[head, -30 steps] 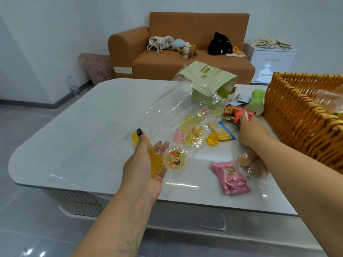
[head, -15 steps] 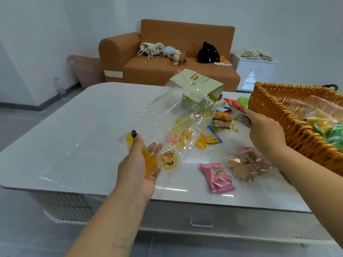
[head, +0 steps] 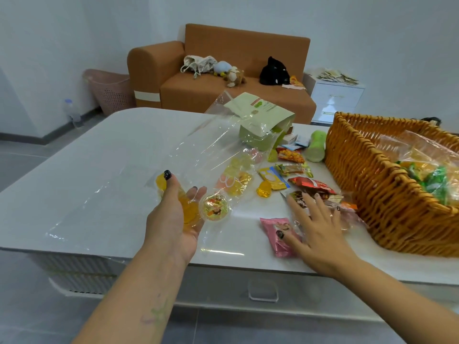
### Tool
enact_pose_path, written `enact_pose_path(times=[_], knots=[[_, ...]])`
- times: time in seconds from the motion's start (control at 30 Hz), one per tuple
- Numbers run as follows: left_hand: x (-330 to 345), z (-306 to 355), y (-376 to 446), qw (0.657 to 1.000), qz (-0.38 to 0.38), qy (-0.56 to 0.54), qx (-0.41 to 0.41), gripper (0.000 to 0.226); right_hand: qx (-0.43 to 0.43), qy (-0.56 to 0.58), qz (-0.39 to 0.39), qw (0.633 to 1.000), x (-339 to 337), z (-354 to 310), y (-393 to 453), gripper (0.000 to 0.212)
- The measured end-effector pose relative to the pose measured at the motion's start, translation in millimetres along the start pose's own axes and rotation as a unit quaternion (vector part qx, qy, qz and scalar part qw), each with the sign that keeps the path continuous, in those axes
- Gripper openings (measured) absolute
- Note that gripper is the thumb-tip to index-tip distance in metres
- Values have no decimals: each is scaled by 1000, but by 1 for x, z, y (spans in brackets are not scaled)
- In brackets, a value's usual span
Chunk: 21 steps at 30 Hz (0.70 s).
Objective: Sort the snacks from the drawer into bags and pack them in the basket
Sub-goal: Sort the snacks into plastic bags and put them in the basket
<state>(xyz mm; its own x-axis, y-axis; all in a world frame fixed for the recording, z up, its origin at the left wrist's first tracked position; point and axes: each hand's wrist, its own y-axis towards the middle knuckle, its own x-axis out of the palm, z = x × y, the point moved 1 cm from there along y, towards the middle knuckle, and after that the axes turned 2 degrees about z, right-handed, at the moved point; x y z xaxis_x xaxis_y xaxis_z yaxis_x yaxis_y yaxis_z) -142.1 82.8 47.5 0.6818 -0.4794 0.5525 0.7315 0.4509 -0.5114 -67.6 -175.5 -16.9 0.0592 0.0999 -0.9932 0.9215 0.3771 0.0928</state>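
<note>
Mid-sort, by my read: your left hand [head: 173,217] pinches the clear bag [head: 198,155] with jelly cups inside — thumb on top, fingers under — while your right hand [head: 315,227] hovers spread and flat over the loose packets near the wicker basket [head: 372,194] at the desk's [head: 99,170] right. Next move calls for closing those fingers on one packet, probably the pink packet [head: 275,234] at your thumb, and feeding it into a bag. Count: one basket already holding bagged snacks, one pink packet, one green box [head: 258,125] far side, roughly six or seven loose wrappers — pile overlaps, exact number unclear.
</note>
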Motion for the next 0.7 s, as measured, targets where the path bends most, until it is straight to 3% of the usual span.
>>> enact_pose_path(times=[0.2,0.27,0.33,0.43,0.57,0.7], knots=[[-5,2,1,1000,-4,-7,3,33,73,-47,-11,996,9,17,25,73],[-6,5,2,1000,-1,-9,8,33,43,-26,63,997,3,11,29,65],[-7,9,3,1000,1,-13,15,33,-22,30,132,991,-3,-5,38,70],[-9,12,3,1000,5,-16,26,32,-54,24,73,996,5,-28,53,88],[-14,14,5,1000,1,-18,18,32,19,9,3,1000,17,-22,59,91],[-19,20,10,999,16,-19,30,31,46,160,93,982,1,-30,81,83]])
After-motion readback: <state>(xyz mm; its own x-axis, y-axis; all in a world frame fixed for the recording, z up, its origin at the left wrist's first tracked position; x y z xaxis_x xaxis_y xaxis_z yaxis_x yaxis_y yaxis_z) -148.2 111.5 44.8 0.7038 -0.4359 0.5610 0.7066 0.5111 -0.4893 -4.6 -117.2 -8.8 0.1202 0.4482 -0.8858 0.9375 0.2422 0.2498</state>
